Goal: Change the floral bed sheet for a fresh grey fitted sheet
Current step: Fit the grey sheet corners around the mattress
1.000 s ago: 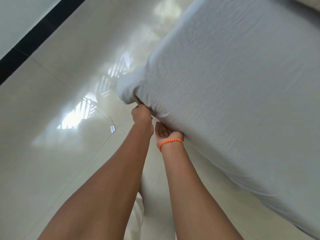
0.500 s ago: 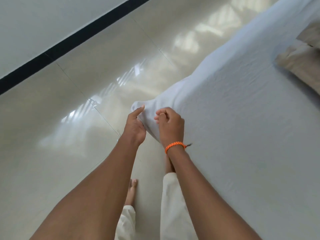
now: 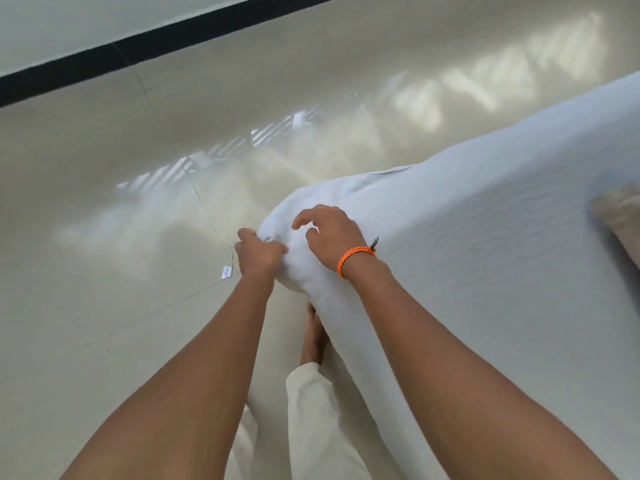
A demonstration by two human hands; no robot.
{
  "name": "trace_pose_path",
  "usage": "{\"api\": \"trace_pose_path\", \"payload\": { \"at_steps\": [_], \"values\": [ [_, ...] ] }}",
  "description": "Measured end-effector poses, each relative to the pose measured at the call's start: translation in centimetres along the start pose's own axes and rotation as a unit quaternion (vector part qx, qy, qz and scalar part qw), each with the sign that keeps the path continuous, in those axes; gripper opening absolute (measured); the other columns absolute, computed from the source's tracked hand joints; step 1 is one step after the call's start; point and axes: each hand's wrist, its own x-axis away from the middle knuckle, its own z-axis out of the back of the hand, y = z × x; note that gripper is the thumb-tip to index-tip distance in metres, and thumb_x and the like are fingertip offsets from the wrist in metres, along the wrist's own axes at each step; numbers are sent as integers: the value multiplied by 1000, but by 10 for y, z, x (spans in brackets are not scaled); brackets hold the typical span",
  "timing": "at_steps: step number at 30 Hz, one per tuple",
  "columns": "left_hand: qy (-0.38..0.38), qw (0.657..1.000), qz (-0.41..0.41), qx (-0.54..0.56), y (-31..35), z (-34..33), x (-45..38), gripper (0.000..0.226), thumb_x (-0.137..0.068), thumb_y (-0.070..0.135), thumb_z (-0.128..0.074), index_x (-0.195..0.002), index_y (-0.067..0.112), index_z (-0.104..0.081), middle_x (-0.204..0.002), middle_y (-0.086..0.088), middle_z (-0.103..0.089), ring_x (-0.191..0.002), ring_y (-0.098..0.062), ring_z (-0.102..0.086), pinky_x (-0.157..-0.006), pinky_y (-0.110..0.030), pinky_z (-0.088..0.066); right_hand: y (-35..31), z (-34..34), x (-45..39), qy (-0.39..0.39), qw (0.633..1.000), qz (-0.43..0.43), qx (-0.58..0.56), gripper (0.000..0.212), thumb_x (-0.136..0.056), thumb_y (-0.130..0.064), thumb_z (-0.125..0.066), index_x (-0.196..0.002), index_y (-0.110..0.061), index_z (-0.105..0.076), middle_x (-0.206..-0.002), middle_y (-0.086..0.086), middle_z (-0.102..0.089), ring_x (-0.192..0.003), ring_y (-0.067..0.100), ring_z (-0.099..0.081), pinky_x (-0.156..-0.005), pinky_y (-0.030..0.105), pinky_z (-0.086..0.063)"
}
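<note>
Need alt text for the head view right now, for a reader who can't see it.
Both hands work a pale grey fitted sheet over the mattress corner: the left hand grips bunched fabric, the right hand, wearing an orange braided wristband, rests on top. Glossy cream tiled floor lies beyond.

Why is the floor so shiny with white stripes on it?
In the head view, the glossy cream tiled floor mirrors bright light as striped glare patches, likely from a window. The wide-angle lens bends the black wall strip and stretches the forearms. The pale grey fitted sheet looks soft and evenly lit, and the right hand is slightly blurred.
</note>
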Motion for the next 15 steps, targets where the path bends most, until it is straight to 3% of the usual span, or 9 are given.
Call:
{"api": "trace_pose_path", "payload": {
  "at_steps": [2, 3, 5, 6, 8, 9, 12, 15],
  "values": [
    [74, 986, -63, -133, -6, -4, 2, 54, -86, 7, -69, -133, 21, -47, -138, -5, -43, -120, -29, -51, -87, -39, -43, 6, 9, -8, -87, 995, 2, 42, 50, -87, -3, -46, -107, -39, -74, -121, -16, -66, -113, 14, -59, -92, 36, -49],
    [101, 977, -126, -141, -6, -6, 7, 52, -86, 5, -66, -132, 23, -51, -137, -3, -44, -120, -27, -51, -89, -40, -46, 10, 13, -13, -130, 989, -7, 63, 51, -87, -4, -45, -109, -40, -73, -120, -17, -65, -112, 12, -59, -90, 34, -48],
    [55, 969, -225, -89, -8, -17, 14, 32, -92, 10, -61, -118, 29, -63, -127, 3, -56, -115, -23, -58, -92, -41, -51, 17, 21, -23, -198, 975, -23, 103, 44, -89, -13, -47, -109, -42, -74, -119, -21, -63, -110, 13, -63, -90, 33, -51],
    [-6, 973, -221, -61, -10, -24, 19, 21, -98, 17, -57, -111, 29, -68, -122, 4, -62, -112, -22, -62, -93, -41, -51, 21, 24, -29, -225, 966, -27, 122, 38, -91, -19, -49, -107, -43, -74, -120, -22, -60, -108, 16, -65, -90, 34, -53],
    [-123, 981, -147, -27, -14, -38, 30, 26, -108, 28, -45, -113, 25, -71, -120, 2, -69, -114, -23, -63, -95, -38, -49, 25, 27, -40, -277, 949, -32, 150, 29, -92, -28, -52, -103, -43, -75, -119, -20, -60, -103, 22, -67, -90, 39, -56],
    [-146, 984, -99, -3, -16, -42, 36, 33, -110, 31, -40, -117, 23, -71, -123, 2, -69, -116, -22, -62, -95, -36, -48, 25, 28, -44, -295, 943, -39, 150, 27, -93, -29, -53, -101, -42, -75, -115, -15, -66, -103, 22, -67, -91, 40, -56],
    [-109, 992, -18, 63, -25, -52, 44, 39, -108, 39, -39, -117, 26, -74, -123, 3, -70, -115, -21, -61, -93, -35, -45, 26, 31, -53, -303, 942, -56, 132, 27, -89, -24, -57, -98, -36, -79, -98, -7, -73, -100, 18, -68, -94, 40, -57],
    [-118, 976, 74, 166, -30, -58, 48, 48, -106, 58, -36, -127, 35, -73, -128, 5, -69, -120, -17, -61, -100, -36, -45, 21, 34, -52, -337, 925, -60, 165, 30, -94, -28, -54, -110, -34, -79, -114, -5, -73, -109, 21, -66, -102, 43, -53]
  ]
}}
